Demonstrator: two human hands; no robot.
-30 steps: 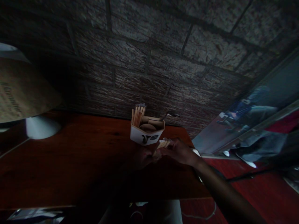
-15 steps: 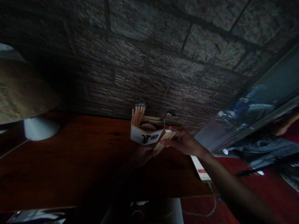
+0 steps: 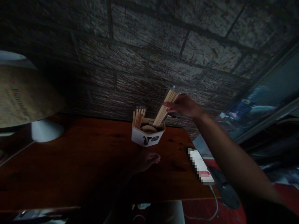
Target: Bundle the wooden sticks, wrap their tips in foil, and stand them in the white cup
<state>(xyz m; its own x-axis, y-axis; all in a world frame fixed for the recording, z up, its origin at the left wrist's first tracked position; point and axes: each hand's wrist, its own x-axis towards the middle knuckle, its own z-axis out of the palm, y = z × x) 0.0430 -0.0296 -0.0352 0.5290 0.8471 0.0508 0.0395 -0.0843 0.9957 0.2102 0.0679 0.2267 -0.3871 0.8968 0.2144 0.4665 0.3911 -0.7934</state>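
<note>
Flanking the holder (image 3: 149,139), lamp (image 3: 30,96) and phone (image 3: 201,167) rest on the wooden table (image 3: 86,155).

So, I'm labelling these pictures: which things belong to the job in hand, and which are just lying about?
Seemingly in the job:
bundle of sticks, in the right hand
white box, at the bundle's lower end
other sticks, standing in the box

Just about:
phone
cable
lamp

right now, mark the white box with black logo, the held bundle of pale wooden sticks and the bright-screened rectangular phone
White box with black logo (image 3: 139,136), head view: front wall
Held bundle of pale wooden sticks (image 3: 162,113), head view: middle
Bright-screened rectangular phone (image 3: 201,165), head view: screen
</note>
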